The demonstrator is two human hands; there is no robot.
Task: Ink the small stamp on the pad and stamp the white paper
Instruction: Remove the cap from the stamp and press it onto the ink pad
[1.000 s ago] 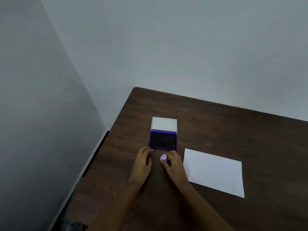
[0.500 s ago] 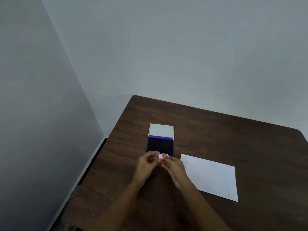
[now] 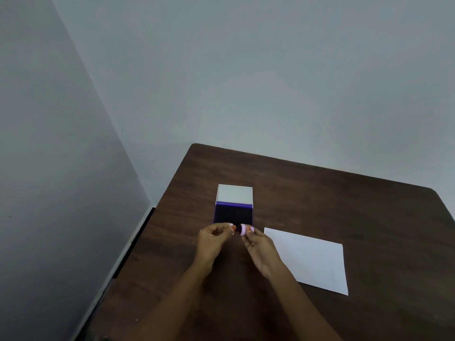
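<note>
Right hand (image 3: 258,249): the grip is a pinch of thumb and fingertips on a small lilac stamp (image 3: 243,229), held above the tabletop (image 3: 344,205) with its dark end turned toward 9 o'clock. Left hand (image 3: 214,239): thumb and forefinger are pressed together at that dark end, at 9 o'clock of the stamp; whether they hold a cap or the stamp itself cannot be told. The two hands meet fingertip to fingertip, just above the near edge of the ink pad (image 3: 234,215).

Ink pad: an open purple case with a dark inked face, lying flat on the tabletop at 12 o'clock of the hands. Its white lid (image 3: 235,193) stands hinged back at the far side, at 12 o'clock of the inked face. The stamp is near the pad's front edge but not on the inked face.

White paper (image 3: 312,259): a single sheet lying flat at 3 o'clock of the hands, apart from the pad, its near left corner partly covered by the right wrist. No mark is visible on it.

Tabletop: dark brown wood grain, set into a corner of pale grey walls (image 3: 246,82). Both bare forearms enter from 6 o'clock.
</note>
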